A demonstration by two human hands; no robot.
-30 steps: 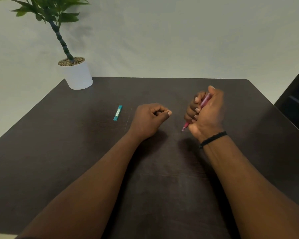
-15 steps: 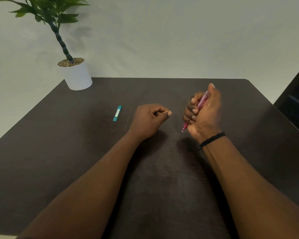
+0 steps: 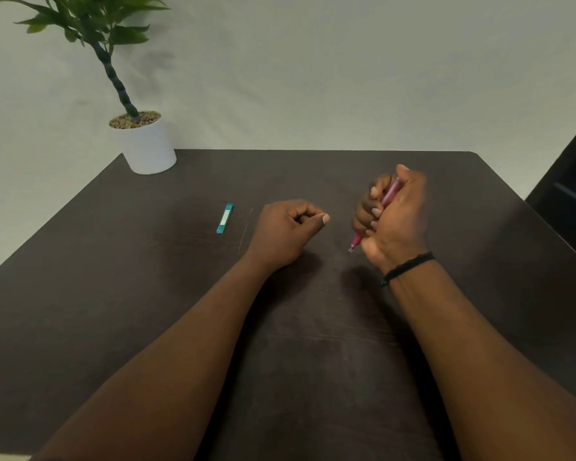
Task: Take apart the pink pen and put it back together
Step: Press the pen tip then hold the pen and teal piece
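My right hand (image 3: 394, 221) is wrapped in a fist around the pink pen (image 3: 389, 194), right of the table's middle. The pen is tilted, its tip (image 3: 353, 246) sticking out below the fist toward the tabletop, and the thumb rests over its upper end. Most of the barrel is hidden by the fingers. My left hand (image 3: 288, 232) rests on the dark table to the left of the pen, fingers curled closed with the thumb against them. I cannot see anything inside it.
A small teal pen part (image 3: 225, 218) lies on the dark table (image 3: 113, 294) left of my left hand. A white pot with a green plant (image 3: 145, 144) stands at the far left corner. A dark object (image 3: 572, 207) is off the table's right edge.
My right hand with the pink pen has shifted very slightly; the left hand has stayed still on the table.
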